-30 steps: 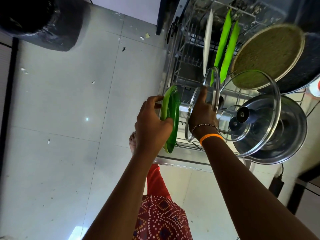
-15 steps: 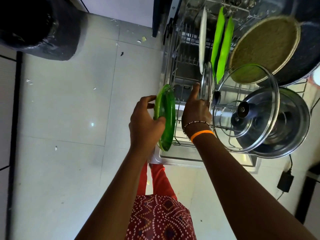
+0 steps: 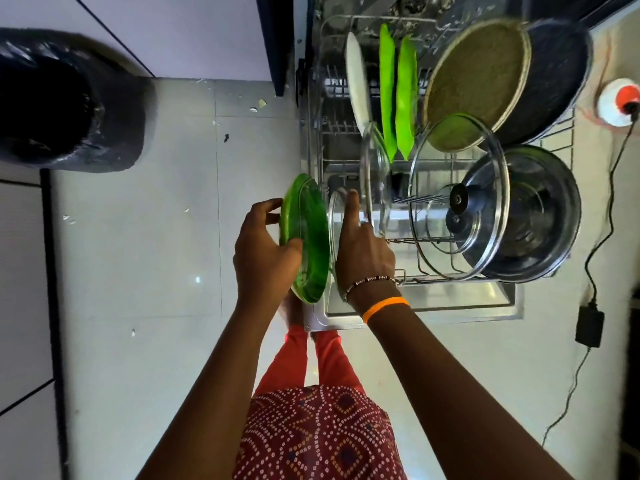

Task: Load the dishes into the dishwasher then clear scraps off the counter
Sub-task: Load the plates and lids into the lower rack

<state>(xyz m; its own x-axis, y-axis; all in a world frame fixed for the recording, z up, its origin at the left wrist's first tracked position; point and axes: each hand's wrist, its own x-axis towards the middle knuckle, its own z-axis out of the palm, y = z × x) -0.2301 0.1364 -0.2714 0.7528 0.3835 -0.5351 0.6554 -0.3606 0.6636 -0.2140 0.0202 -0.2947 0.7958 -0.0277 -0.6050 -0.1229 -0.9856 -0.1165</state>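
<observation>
I observe a glossy green plastic plate (image 3: pixel 306 237), clear glass lids (image 3: pixel 457 199), a polished steel pot (image 3: pixel 540 216), a wire-metal rack (image 3: pixel 332 133), smooth floor tiles (image 3: pixel 156 237) and a black plastic bin liner (image 3: pixel 69 98).

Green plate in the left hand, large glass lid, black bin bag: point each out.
green plate (image 3: pixel 308 233), head view, inner face.
large glass lid (image 3: pixel 485 168), head view, clear pane.
black bin bag (image 3: pixel 69 105), head view, crinkled plastic.

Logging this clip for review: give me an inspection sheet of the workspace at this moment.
Surface: tiled floor, small scraps scattered.
Job's things: dishwasher rack pulled out, holding white plate, two green plates, glass lids, steel pot, dark pan.
Clutter: black bin bag.
Grippers: left hand grips green plate; right hand holds small glass lid.
Cables: black cable with adapter on the floor.
Surroundings: nothing seen.
</observation>
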